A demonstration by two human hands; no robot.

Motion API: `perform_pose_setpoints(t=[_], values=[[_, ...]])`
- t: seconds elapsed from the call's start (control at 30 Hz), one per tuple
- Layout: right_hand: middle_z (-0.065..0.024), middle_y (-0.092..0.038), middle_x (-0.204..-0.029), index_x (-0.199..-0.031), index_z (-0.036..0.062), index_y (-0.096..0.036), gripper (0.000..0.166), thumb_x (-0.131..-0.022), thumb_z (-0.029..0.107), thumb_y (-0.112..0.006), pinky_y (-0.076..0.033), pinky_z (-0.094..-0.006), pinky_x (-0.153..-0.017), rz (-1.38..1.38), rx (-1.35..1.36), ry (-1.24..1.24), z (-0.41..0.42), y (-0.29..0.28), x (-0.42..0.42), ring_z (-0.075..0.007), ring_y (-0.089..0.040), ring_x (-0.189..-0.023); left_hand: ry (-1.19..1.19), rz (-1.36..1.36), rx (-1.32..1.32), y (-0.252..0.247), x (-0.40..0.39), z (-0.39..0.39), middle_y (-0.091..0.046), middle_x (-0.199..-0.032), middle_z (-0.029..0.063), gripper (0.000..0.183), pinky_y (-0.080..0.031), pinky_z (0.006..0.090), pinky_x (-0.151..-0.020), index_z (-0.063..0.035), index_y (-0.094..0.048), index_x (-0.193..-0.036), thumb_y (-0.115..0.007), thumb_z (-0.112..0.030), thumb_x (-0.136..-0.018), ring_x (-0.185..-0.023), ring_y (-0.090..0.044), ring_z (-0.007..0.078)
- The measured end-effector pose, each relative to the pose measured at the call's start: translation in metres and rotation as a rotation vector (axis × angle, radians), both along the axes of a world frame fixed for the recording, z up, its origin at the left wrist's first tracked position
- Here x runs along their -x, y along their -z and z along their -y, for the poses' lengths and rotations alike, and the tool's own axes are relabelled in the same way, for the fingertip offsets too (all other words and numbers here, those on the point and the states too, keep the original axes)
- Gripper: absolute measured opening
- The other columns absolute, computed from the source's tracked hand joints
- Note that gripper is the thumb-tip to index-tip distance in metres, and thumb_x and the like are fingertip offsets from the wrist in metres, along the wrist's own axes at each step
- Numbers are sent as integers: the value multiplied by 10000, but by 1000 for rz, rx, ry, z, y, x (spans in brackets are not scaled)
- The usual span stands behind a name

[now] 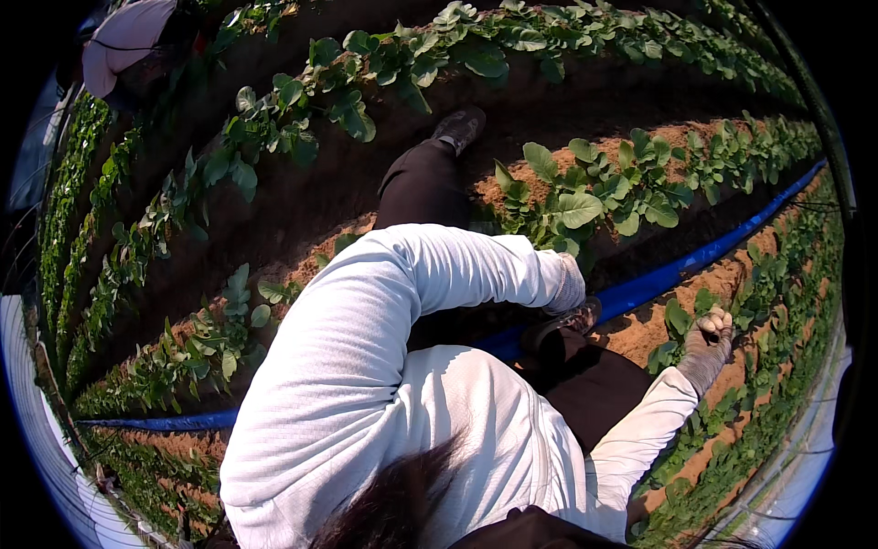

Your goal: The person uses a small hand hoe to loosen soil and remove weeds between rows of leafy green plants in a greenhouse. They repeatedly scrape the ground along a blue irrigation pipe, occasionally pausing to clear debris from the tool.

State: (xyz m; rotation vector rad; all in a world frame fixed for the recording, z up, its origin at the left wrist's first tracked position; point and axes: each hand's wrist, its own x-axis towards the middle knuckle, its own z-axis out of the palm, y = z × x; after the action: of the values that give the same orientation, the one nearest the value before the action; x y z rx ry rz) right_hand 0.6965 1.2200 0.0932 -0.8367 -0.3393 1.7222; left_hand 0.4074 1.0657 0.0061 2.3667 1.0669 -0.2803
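Observation:
My left hand [568,285] reaches down between the leafy green plants [579,206] and a long blue hose or plastic tube [641,287]. Only the grey cuff and back of its glove show; its fingers are hidden. On the right, my right hand [710,340] wears a grey glove with pale fingertips. Its fingers are curled in beside low leafy plants [678,317], and nothing is plainly seen in them. Brown soil [634,333] lies between the hose and that hand.
One of my shoes [461,129] stands in the dark furrow, the other [569,321] by the hose. Curving rows of leafy plants [411,58] run across the view. At the upper left a person [127,41] in a pale top bends among the rows. Pale sheeting [789,473] edges the plot.

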Motion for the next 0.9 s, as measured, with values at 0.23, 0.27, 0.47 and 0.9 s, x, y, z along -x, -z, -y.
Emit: perform_pose_setpoints(t=[0.23, 0.27, 0.47, 0.9], values=[[-86, -555, -821, -1045, -28, -441, 205, -970, 163, -441, -482, -266, -463, 48, -66, -138, -5, -1, 34, -136, -538, -587, 80, -281, -35, 43, -16, 4, -686, -900, 77, 243, -468, 466, -534, -82, -665, -977, -585, -208, -786, -800, -664, 276], [-85, -558, -824, -1033, -22, -449, 198, -970, 165, -443, -480, -262, -461, 55, -79, -129, -6, 0, 34, -133, -538, -587, 97, -287, -17, 34, -13, 4, -683, -931, 80, 255, -473, 465, -554, -78, -656, -1001, -579, -209, -796, -830, -662, 271], [-84, -562, -793, -956, -8, -464, 188, -971, 178, -441, -483, -268, -414, 61, -37, -59, 13, -24, 80, -140, -554, -559, 103, -247, 157, -10, 5, 6, -665, -1030, 67, 319, -477, 444, -612, -100, -595, -1125, -555, -248, -845, -901, -656, 249], [-54, -581, -770, -984, -11, -525, 209, -954, 192, -492, -474, -242, -465, 12, -33, -61, 29, -36, 89, -112, -563, -590, 60, -212, 76, -25, 9, 32, -646, -945, 104, 442, -497, 429, -673, -100, -555, -1163, -542, -409, -847, -828, -652, 265]])
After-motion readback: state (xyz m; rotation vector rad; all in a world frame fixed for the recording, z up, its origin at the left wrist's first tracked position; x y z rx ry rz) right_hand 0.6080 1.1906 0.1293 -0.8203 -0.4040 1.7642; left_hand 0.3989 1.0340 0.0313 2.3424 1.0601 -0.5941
